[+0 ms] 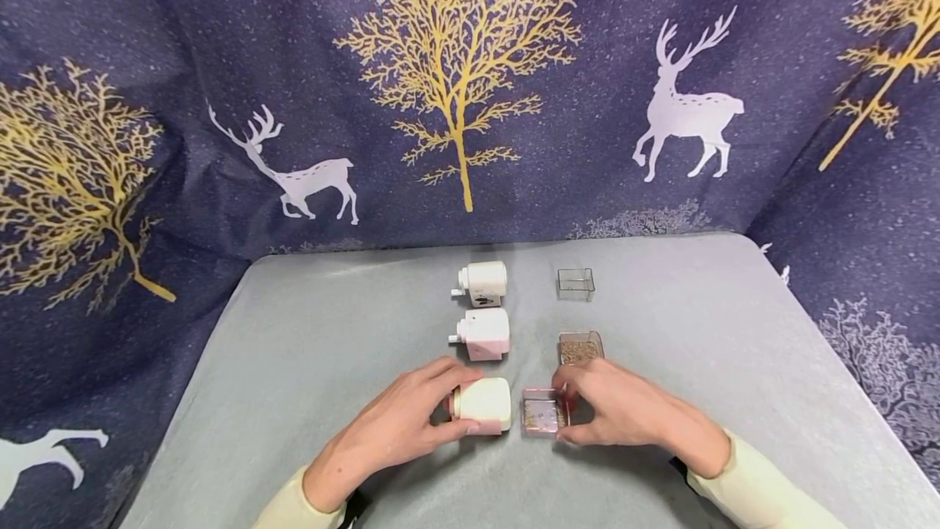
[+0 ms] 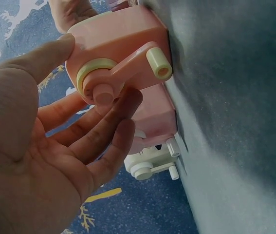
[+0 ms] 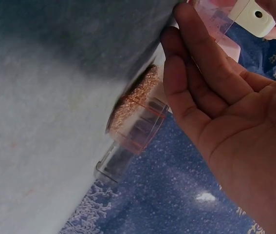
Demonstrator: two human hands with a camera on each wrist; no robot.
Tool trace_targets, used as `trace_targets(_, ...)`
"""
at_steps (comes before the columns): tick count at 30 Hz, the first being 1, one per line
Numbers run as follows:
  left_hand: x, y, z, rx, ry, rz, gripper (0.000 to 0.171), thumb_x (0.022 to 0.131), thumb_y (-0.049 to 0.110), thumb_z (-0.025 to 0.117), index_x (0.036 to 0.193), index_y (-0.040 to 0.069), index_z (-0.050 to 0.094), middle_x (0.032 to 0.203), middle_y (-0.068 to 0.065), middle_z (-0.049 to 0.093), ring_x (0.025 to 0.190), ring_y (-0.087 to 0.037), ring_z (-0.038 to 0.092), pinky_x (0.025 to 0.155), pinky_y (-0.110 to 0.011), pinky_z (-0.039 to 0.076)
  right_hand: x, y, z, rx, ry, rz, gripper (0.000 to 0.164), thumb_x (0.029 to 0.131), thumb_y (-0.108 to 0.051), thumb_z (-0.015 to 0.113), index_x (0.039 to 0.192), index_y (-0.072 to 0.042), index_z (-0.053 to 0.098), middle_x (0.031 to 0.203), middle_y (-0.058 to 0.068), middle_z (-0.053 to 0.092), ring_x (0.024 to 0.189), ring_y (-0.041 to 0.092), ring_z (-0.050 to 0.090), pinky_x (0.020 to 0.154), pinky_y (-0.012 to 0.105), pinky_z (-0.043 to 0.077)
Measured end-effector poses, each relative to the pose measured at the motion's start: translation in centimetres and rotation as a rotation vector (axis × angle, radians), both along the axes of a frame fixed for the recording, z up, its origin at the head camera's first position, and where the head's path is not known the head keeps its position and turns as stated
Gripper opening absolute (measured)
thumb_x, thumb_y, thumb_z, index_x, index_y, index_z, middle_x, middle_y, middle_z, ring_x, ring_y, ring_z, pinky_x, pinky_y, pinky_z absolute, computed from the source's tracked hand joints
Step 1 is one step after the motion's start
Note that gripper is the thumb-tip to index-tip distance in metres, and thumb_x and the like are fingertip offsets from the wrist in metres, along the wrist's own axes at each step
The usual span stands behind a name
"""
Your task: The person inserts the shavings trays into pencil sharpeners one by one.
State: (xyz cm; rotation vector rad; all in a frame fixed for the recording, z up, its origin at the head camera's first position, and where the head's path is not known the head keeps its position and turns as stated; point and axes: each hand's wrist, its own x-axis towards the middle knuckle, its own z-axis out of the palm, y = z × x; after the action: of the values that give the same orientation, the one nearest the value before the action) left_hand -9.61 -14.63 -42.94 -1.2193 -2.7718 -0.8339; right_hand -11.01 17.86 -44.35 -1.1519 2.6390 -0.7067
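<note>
My left hand (image 1: pixel 400 419) grips a cream-topped pink crank pencil sharpener (image 1: pixel 483 405), thumb on one side and fingers on the other. Its pink crank with a cream knob (image 2: pixel 159 63) faces the palm in the left wrist view. My right hand (image 1: pixel 624 406) holds a clear pink shavings drawer (image 1: pixel 542 415) between thumb and fingers, just right of that sharpener. Bits of shavings lie inside the drawer. In the right wrist view, the sharpener's cream face with a round pencil hole (image 3: pixel 258 14) appears beyond the drawer, which the fingers partly hide.
Behind stand a white-and-pink sharpener (image 1: pixel 488 335) and a white sharpener (image 1: pixel 488 282), in line with the held one. To their right are a clear drawer full of brown shavings (image 1: pixel 580 349) and a dark-rimmed clear drawer (image 1: pixel 576 282). A deer-print cloth (image 1: pixel 514 219) hangs behind the grey table (image 1: pixel 330 308).
</note>
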Motion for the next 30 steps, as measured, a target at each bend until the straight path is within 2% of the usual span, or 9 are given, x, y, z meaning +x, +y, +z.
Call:
trace_targets(11, 0.0, 0.1, -0.1, -0.011, 0.008, 0.004, 0.057, 0.089, 0.05, 0.066, 0.136, 0.021, 0.055, 0.113, 0.014, 0.052, 0.083, -0.004, 0.052, 0.068, -0.022, 0.049, 0.1, -0.6, -0.1, -0.008, 0.016, 0.005, 0.049, 0.076, -0.042, 0.079, 0.108, -0.009, 0.063, 0.086, -0.013, 0.066, 0.081, 0.002, 0.06, 0.072, 0.025, 0.055)
trace_targets(18, 0.0, 0.1, 0.0, -0.009, -0.014, 0.014, 0.057, 0.088, 0.051, 0.066, 0.137, 0.024, 0.054, 0.113, 0.015, 0.051, 0.084, -0.004, 0.053, 0.069, -0.023, 0.049, 0.1, -0.9, -0.2, 0.001, 0.054, 0.004, 0.05, 0.075, -0.046, 0.079, 0.108, -0.011, 0.064, 0.087, -0.014, 0.066, 0.083, 0.003, 0.06, 0.074, 0.028, 0.055)
trace_targets(30, 0.0, 0.0, -0.1, 0.018, -0.047, 0.01, 0.054, 0.088, 0.051, 0.066, 0.135, 0.027, 0.055, 0.11, 0.016, 0.051, 0.079, -0.006, 0.055, 0.064, -0.018, 0.047, 0.0, -1.5, -0.1, -0.006, 0.018, 0.013, 0.05, 0.076, -0.045, 0.079, 0.109, -0.01, 0.064, 0.087, -0.013, 0.067, 0.08, 0.002, 0.06, 0.069, 0.025, 0.054)
